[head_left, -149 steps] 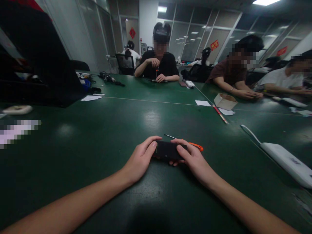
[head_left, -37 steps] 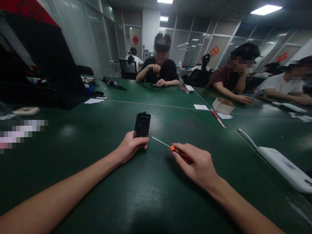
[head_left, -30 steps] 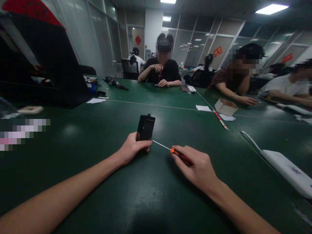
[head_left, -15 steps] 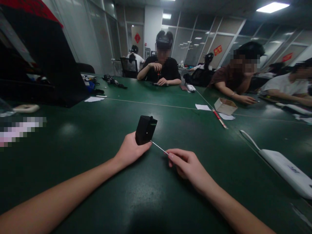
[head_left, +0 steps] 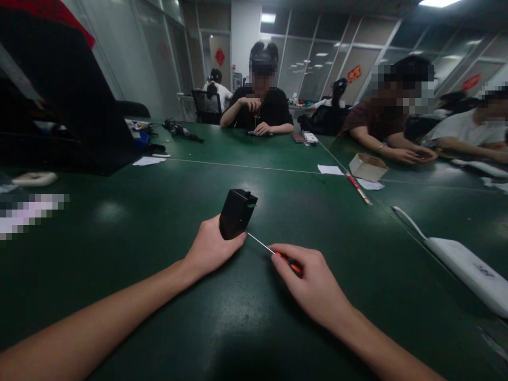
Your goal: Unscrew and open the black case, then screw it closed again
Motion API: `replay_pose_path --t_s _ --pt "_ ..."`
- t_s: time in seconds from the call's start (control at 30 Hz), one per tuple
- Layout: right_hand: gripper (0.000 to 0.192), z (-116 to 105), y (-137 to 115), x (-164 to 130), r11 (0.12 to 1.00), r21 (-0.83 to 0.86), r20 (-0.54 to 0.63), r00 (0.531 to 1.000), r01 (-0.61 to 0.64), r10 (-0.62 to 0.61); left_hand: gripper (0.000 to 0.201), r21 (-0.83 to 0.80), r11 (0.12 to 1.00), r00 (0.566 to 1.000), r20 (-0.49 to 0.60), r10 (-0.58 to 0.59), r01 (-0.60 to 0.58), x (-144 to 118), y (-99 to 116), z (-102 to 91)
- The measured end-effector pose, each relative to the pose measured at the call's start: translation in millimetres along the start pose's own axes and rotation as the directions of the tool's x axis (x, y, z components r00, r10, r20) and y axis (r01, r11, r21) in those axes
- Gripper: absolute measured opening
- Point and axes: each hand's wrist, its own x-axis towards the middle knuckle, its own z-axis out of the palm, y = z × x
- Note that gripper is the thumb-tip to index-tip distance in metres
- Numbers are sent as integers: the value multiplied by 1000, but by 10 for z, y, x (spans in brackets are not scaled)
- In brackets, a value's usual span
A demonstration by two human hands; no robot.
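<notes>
Black box (head_left: pixel 237 213) in left hand (head_left: pixel 210 248); cardboard box (head_left: pixel 367 166), white device (head_left: pixel 468 269) well apart.

- No writing is legible anywhere.
- The red diamond signs (head_left: pixel 220 56) on the glass walls in the upper middle carry marks too small to read.
- The white device (head_left: pixel 468 272) at the lower right bears a small dark marking, also unreadable.

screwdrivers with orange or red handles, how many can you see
3: one in the right hand, its tip at the black box; one flat on the table by the cardboard box; one, less clear, held by the person opposite.
</notes>
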Motion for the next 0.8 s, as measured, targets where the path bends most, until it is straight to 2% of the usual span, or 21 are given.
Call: replay_pose_path --t_s 0.07,0.13,0.3,0.4,0.47,0.6,0.7,0.8 --pt "25 24 21 -24 984 -143 -11 994 107 -110 23 16 1000 1000 -5 4 -4 -1 0 5" --pt "28 34 53 -39 954 -251 8 986 165 -168 22 31 999 1000 -3 16 -16 -1 -3 9" --pt "34 6 84 -65 798 -536 92 959 275 -269 21 19 1000 1000 3 16 -16 -3 -2 5" --pt "34 -4 63 -81 739 -609 105 953 288 -285 22 5 1000 1000 5 1 -1 -3 1 -1" --pt "34 0 49 -82 777 -571 87 961 265 -264 24 0 1000 1000 10 -4 4 -2 -4 -1" --pt "27 -4 13 -46 908 -379 16 982 178 -186 23 4 1000 1000 8 22 -22 3 -21 2" --pt "24 -35 -43 -11 973 -223 -17 998 54 -60 21 20 999 999 12 47 -47 6 -20 3" --pt "26 -71 -88 14 995 -20 37 994 -101 102 21 27 998 998 25 53 -54 7 -11 4"
